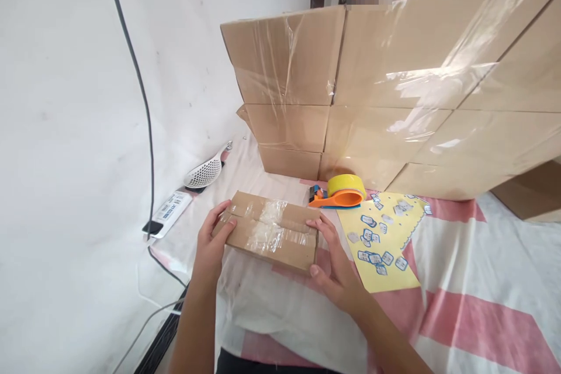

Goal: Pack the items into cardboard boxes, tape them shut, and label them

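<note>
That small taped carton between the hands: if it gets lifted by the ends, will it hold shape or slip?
The small carton looks stiff: its cardboard edges stay straight under the left hand and right hand. It is probably light, given its slim size. The glossy clear tape across its top may be slippery, so the bare cardboard ends likely grip better.

The small box (267, 231) lies before the tape dispenser (339, 193), sticker sheet (381, 239) to its right.
</note>
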A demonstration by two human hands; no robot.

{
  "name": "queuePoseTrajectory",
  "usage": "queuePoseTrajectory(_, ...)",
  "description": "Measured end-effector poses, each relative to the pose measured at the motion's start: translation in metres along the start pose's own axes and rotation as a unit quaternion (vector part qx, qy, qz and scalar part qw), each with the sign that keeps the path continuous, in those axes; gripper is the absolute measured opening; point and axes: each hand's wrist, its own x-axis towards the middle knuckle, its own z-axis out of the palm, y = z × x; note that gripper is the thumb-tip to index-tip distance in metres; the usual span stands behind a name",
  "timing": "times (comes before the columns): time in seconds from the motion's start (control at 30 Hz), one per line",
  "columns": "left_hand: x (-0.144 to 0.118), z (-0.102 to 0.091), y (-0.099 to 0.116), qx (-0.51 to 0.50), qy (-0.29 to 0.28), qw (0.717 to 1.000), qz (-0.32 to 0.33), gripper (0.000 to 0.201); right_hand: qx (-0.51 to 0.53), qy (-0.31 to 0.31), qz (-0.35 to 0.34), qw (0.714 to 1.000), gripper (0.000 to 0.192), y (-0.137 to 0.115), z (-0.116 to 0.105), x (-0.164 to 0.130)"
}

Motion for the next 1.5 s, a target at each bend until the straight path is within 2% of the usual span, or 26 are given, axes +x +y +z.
queuePoseTrajectory(0.17,0.001,-0.004,0.006,0.02,-0.008,1.0,-0.001,0.05,0.005,0.012,-0.025,1.0,0.067,0.006,0.006,0.0)
queuePoseTrajectory(0.23,-0.002,-0.005,0.012,0.058,-0.014,0.998,0.03,0.045,0.004,0.019,-0.034,0.999,0.064,0.006,0.008,-0.001)
queuePoseTrajectory(0.3,-0.011,-0.002,0.02,0.142,0.013,0.985,0.098,0.036,-0.001,0.017,-0.032,0.999,0.06,0.005,0.008,0.0)
queuePoseTrajectory(0.37,-0.023,0.005,0.027,0.25,0.045,0.947,0.198,0.026,-0.007,0.009,-0.023,1.0,0.057,0.002,0.006,0.0)
queuePoseTrajectory(0.43,-0.035,0.014,0.03,0.326,0.013,0.896,0.3,0.021,-0.013,0.003,-0.016,1.0,0.054,-0.001,0.005,0.001)
queuePoseTrajectory(0.53,-0.049,0.024,0.023,0.348,-0.067,0.844,0.402,0.025,-0.027,0.0,-0.017,0.999,0.053,-0.002,0.002,0.002)
queuePoseTrajectory(0.6,-0.052,0.027,0.013,0.346,-0.058,0.83,0.433,0.031,-0.045,-0.005,-0.023,0.999,0.051,-0.001,0.0,0.002)
queuePoseTrajectory(0.77,-0.047,0.029,-0.005,0.328,-0.025,0.826,0.458,0.037,-0.077,-0.009,-0.053,0.996,0.052,0.005,-0.004,0.002)
queuePoseTrajectory(0.97,-0.043,0.032,-0.006,0.298,-0.021,0.827,0.476,0.036,-0.091,0.001,-0.075,0.993,0.056,0.014,-0.002,0.002)
queuePoseTrajectory(1.3,-0.038,0.03,-0.015,0.296,-0.01,0.821,0.489,0.036,-0.092,0.001,-0.062,0.994,0.064,0.013,0.0,0.004)
queuePoseTrajectory(1.4,-0.039,0.031,-0.015,0.292,-0.003,0.827,0.48,0.033,-0.04,0.058,-0.033,0.997,0.069,0.013,0.003,0.002)
queuePoseTrajectory(1.5,-0.041,0.032,-0.012,0.293,0.0,0.833,0.469,0.03,0.046,0.193,0.037,0.979,0.059,0.018,0.003,0.004)
